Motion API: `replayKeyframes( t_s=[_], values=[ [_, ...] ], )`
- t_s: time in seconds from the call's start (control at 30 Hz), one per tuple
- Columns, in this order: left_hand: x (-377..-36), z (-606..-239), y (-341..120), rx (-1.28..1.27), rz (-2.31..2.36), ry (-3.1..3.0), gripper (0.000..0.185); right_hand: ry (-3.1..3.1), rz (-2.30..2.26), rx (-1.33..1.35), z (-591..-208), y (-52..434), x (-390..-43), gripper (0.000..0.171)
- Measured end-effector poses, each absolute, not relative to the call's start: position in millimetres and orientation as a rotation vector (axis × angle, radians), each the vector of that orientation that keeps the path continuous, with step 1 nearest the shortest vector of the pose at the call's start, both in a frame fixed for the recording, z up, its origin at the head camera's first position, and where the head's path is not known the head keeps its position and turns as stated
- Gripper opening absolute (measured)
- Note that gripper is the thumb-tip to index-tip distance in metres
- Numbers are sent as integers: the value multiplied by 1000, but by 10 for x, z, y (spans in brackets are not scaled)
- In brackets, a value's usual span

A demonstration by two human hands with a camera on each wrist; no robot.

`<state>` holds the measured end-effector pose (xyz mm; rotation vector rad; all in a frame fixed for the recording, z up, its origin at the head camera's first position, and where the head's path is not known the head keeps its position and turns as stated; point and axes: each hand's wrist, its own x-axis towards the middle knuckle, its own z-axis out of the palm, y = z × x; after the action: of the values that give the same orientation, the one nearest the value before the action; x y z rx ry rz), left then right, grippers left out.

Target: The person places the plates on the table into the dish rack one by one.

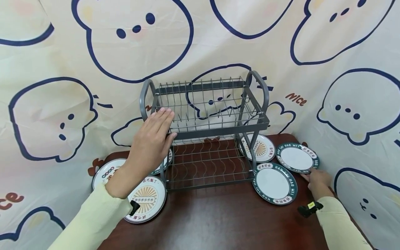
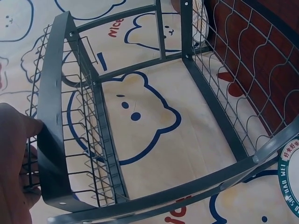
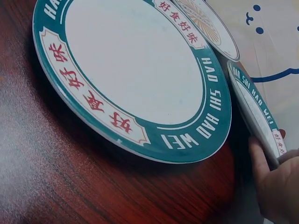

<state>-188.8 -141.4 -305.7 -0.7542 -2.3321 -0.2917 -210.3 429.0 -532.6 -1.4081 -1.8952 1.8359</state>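
My left hand [image 1: 153, 139] lies flat against the left end of the grey dish rack [image 1: 206, 128], its fingers [image 1: 164, 118] straight and pressed on the upper tier's front bar; nothing is gripped. The rack stands upright at the back of the dark wooden surface [image 1: 218, 218], against the cartoon backdrop [image 1: 93, 69]. My right hand [image 1: 318, 180] pinches the near edge of a green-rimmed plate [image 1: 297, 158] at the far right, tipping that edge up off the surface. Just beside it lies a second green-rimmed plate [image 1: 275, 183], flat. Sunburst-patterned plates [image 1: 147, 201] lie beside the rack, near my left forearm.
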Motion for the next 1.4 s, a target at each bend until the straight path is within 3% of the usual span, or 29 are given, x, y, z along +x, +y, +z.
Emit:
replayKeyframes(
  t_s=[0.2,0.4,0.57,1.1,1.3,1.4],
  values=[
    [-1910,-3075,-1403,-749,-276,-2299,57,-1717,1945,-1379,-5325,4278,-2085,5],
    [-1926,-3115,-1415,-754,-253,-2272,58,-1810,1899,-1300,-5315,4212,-2066,20],
    [-1933,-3115,-1399,-765,-246,-2264,58,-1772,1906,-1258,-5322,4245,-2086,6],
    [-1915,-3124,-1423,-743,-260,-2281,58,-1685,2098,-1196,-5066,4219,-2200,8],
    [-1924,-3134,-1412,-752,-282,-2270,58,-1658,2182,-1132,-4930,4166,-2212,48],
    [-1929,-3147,-1404,-751,-298,-2266,57,-1623,2225,-1105,-4858,4157,-2227,55]
  ],
)
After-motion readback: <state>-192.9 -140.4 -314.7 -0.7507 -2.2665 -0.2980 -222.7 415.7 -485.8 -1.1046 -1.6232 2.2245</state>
